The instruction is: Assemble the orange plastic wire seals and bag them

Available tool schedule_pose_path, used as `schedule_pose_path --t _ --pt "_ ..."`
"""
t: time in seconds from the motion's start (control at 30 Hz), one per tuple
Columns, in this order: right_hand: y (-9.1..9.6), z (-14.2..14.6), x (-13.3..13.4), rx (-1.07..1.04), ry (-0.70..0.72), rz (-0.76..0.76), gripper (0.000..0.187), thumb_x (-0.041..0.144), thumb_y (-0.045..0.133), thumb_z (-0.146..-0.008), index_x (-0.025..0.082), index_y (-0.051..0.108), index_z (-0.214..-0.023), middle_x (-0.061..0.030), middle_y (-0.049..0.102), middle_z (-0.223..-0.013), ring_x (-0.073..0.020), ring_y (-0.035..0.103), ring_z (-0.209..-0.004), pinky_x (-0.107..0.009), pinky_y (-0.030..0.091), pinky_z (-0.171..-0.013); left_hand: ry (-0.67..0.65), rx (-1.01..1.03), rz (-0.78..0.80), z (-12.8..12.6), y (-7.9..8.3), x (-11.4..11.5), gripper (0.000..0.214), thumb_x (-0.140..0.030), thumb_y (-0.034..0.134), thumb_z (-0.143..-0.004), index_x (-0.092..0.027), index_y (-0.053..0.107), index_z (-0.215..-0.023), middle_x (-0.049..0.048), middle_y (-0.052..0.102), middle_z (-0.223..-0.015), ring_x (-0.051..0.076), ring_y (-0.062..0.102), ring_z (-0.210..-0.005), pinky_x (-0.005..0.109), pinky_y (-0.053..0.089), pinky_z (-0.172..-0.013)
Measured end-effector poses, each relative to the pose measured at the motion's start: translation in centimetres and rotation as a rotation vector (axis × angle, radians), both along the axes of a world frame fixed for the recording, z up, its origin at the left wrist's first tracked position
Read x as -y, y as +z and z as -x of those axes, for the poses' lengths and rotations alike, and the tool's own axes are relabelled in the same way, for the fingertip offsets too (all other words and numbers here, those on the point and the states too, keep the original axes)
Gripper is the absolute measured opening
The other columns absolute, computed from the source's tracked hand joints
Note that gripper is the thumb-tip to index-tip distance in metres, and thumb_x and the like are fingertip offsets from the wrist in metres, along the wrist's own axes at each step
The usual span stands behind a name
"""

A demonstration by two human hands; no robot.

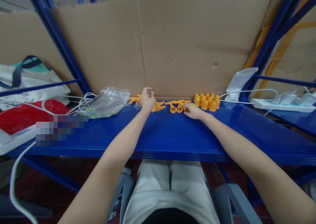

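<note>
My left hand (148,100) is raised over the orange plastic pieces near the cardboard, its fingers curled together. Whatever it may pinch is too small or hidden to make out. Beside it lie branched orange plastic pieces (158,105) and a small heap of shiny metal bits (138,105). My right hand (194,111) closes its fingers round an orange plastic piece with a round open end (186,109). Just left of that, two similar orange pieces (176,109) lie side by side, their round openings facing me. Several orange caps (207,102) stand grouped to the right.
A tall cardboard sheet (185,46) backs the blue shelf (172,135). Clear plastic bags (107,102), white cables and a red bag (32,113) lie left. At right are a white power strip (283,105) and a blue upright (266,46).
</note>
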State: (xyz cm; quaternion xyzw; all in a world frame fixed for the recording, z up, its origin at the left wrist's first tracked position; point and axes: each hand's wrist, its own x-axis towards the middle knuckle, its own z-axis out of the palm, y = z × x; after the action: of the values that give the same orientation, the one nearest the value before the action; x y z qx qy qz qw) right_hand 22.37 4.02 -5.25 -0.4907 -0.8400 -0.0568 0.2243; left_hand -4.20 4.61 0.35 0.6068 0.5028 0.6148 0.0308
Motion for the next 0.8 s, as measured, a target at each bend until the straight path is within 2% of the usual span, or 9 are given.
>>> schedule_pose_path --t 0.13,0.33,0.43,0.53,0.67,0.73,0.8 --pt "-0.1 -0.1 -0.2 -0.006 0.004 -0.005 0.050 0.017 0.059 -0.081 0.016 0.061 -0.132 -0.0144 0.061 -0.136 -0.0301 0.054 -0.129 -0.048 0.043 -0.108 -0.046 0.098 0.052 -0.1 -0.3 -0.6 0.014 -0.011 0.055 -0.082 -0.020 0.054 -0.093 0.0002 0.061 -0.079 0.013 0.060 -0.070 0.027 0.051 -0.075" --pt "0.0 0.0 -0.1 0.011 -0.005 0.007 0.049 0.016 0.058 -0.082 0.011 0.061 -0.131 -0.0175 0.060 -0.136 -0.0303 0.054 -0.129 -0.046 0.042 -0.109 -0.091 0.102 0.173 -0.2 -1.0 -1.5 0.002 -0.016 0.058 -0.082 -0.018 0.057 -0.082 0.0035 0.067 -0.080 0.015 0.065 -0.079 0.027 0.052 -0.081" --pt "-0.2 -0.1 -0.2 0.009 -0.005 0.002 0.049 0.016 0.058 -0.082 0.011 0.061 -0.131 -0.0175 0.060 -0.136 -0.0301 0.054 -0.128 -0.046 0.043 -0.108 -0.122 0.042 0.249 0.1 -1.1 -1.7 0.010 -0.016 0.058 -0.080 -0.018 0.059 -0.071 0.0039 0.070 -0.075 0.017 0.068 -0.078 0.027 0.052 -0.079" --pt "-0.2 -0.1 -0.4 0.019 -0.004 -0.004 0.049 0.016 0.058 -0.081 0.013 0.061 -0.131 -0.0157 0.061 -0.136 -0.0298 0.055 -0.128 -0.046 0.044 -0.107 -0.161 -0.019 0.313 0.5 -1.3 -1.7 0.012 -0.019 0.060 -0.079 -0.018 0.061 -0.067 0.0032 0.068 -0.064 0.018 0.068 -0.072 0.027 0.053 -0.072" --pt "-0.1 -0.1 -0.3 0.024 -0.012 0.003 0.049 0.017 0.058 -0.081 0.013 0.061 -0.130 -0.0156 0.061 -0.136 -0.0303 0.055 -0.128 -0.046 0.044 -0.107 -0.172 -0.174 0.347 1.2 -1.6 -1.8 0.021 -0.031 0.064 -0.080 -0.018 0.064 -0.064 0.0000 0.055 -0.044 0.019 0.063 -0.058 0.026 0.052 -0.061" --pt "0.0 -0.1 -0.3 0.026 -0.015 0.007 0.049 0.017 0.058 -0.082 0.012 0.061 -0.131 -0.0167 0.060 -0.136 -0.0306 0.055 -0.128 -0.046 0.043 -0.108 -0.178 -0.239 0.386 1.4 -1.7 -1.8 0.026 -0.033 0.063 -0.080 -0.018 0.063 -0.060 0.0001 0.053 -0.043 0.018 0.060 -0.055 0.026 0.051 -0.060" --pt "0.0 -0.1 -0.2 0.031 -0.014 0.006 0.049 0.016 0.058 -0.082 0.012 0.061 -0.131 -0.0166 0.061 -0.135 -0.0304 0.055 -0.128 -0.046 0.043 -0.108 -0.202 -0.260 0.427 1.4 -1.8 -1.7 0.027 -0.033 0.062 -0.081 -0.017 0.062 -0.060 0.0016 0.059 -0.049 0.016 0.059 -0.054 0.027 0.051 -0.061"
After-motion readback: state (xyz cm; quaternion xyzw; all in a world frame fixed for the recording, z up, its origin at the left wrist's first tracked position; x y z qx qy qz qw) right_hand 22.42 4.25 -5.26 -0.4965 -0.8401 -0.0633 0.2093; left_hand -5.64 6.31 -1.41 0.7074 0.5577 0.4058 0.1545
